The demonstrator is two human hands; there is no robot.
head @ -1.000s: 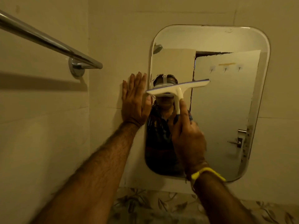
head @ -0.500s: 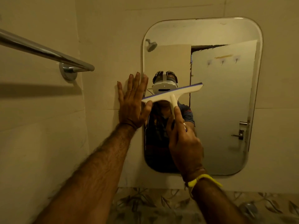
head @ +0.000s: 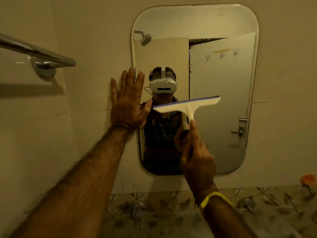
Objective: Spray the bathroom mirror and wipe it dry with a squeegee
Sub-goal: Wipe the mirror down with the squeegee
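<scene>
Your squeegee [head: 187, 105] sits against the middle of the mirror [head: 221, 103], its white head tilted so the right end is higher than the left, with a blue blade strip along the top edge. Your right hand [head: 195, 152] is closed round its short handle from below, forefinger laid up along the stem, a yellow band [head: 214, 199] on that wrist. The mirror is a tall pane with rounded corners fixed to the pale tiled wall [head: 96, 31]; whether its glass is wet or dry here is hard to tell. Your left hand [head: 127, 102] is spread wide and flat, holding nothing, its palm pressed on the wall at the mirror's left edge, with the fingertips and thumb lapping over onto the glass. Further left, near the upper left of the wall, a chrome towel rail [head: 37, 50] runs out from its round mount. Below the mirror's bottom edge runs a band of leaf-patterned tiles [head: 154, 206], and a blurred orange object [head: 308, 180] shows at the far right.
</scene>
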